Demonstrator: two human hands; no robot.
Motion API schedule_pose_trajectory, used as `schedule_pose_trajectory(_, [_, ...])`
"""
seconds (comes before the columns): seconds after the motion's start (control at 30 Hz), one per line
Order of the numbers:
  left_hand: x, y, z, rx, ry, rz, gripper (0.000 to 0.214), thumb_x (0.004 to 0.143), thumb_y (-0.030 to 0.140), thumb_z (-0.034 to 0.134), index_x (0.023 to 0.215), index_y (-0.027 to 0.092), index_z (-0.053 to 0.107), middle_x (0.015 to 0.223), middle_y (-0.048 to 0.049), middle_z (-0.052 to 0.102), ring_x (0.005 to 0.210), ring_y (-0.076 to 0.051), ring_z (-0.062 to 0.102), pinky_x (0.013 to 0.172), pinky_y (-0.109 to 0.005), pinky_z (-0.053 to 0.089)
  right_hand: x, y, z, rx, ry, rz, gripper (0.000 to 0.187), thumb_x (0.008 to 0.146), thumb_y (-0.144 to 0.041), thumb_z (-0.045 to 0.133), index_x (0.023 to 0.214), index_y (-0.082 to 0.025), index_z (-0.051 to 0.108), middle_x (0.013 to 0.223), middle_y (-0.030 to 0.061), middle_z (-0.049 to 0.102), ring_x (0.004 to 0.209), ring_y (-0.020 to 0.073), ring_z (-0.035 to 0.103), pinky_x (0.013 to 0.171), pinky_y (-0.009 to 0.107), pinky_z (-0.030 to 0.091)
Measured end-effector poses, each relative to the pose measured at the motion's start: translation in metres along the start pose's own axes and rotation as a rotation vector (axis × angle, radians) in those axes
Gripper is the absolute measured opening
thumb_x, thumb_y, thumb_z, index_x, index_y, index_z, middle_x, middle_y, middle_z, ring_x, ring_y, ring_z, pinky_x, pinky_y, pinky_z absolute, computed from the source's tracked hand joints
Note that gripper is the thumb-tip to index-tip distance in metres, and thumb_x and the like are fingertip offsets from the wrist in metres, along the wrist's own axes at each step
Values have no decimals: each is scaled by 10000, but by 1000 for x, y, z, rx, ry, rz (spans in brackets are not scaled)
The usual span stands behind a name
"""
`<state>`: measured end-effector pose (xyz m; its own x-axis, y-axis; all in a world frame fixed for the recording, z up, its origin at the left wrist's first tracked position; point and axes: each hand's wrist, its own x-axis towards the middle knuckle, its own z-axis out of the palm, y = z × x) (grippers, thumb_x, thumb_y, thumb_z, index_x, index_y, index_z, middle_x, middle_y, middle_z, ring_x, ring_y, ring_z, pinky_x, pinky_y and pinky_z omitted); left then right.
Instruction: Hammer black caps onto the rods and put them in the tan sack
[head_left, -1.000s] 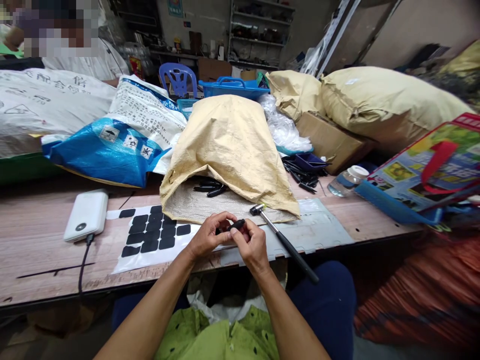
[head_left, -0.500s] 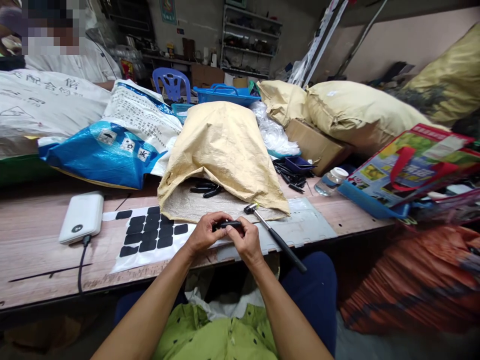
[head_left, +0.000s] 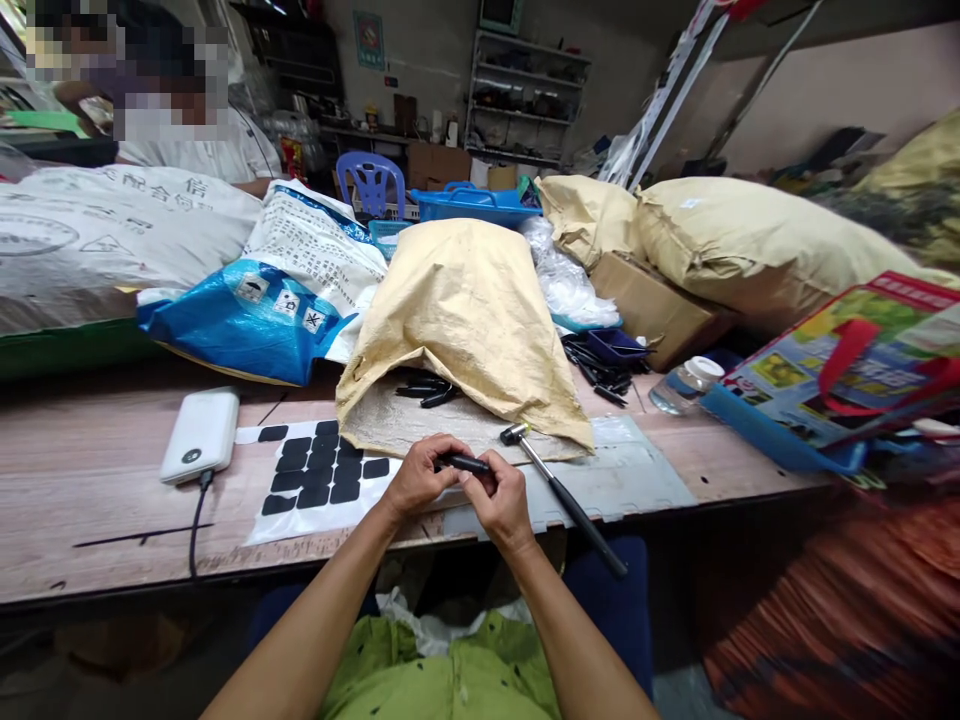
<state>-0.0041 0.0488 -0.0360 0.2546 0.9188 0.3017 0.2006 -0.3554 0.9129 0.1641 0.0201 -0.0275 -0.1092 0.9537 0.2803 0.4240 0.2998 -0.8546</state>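
Note:
My left hand (head_left: pixel 418 476) and my right hand (head_left: pixel 500 505) meet over the near edge of the wooden table (head_left: pixel 97 490). Both pinch a small black plastic part (head_left: pixel 466 463) held level between the fingertips. Just left of my hands lies a white sheet with several black square pads (head_left: pixel 319 473). A small hammer (head_left: pixel 562 495) with a black handle lies to the right of my right hand, its head near a tan woven sack (head_left: pixel 465 310). More black parts (head_left: pixel 424 390) show in the sack's open mouth.
A white power bank (head_left: pixel 201 435) with a cable lies at the left. Blue-and-white sacks (head_left: pixel 255 300), a blue tray of black parts (head_left: pixel 611 355), a bottle (head_left: pixel 684 385), a cardboard box (head_left: pixel 660 305) and a colourful bag (head_left: pixel 847 370) crowd the table. Another person (head_left: pixel 187 130) sits at the back left.
My hands have stayed together on the black part and turned it from tilted to level. The view shifted slightly with my head.

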Motion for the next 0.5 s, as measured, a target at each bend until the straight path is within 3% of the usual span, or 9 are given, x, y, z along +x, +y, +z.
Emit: schedule_pose_trajectory(0.5, [1,-2,1,26,-4,-9,141,764,194,688,894,156,730,853,-47,670,835,-196,621,790,-304,468,1,1,2,-36,22,-10,264,837,-406,612,692,-227,483,536,-66,415,512,118,406,512,243,278])
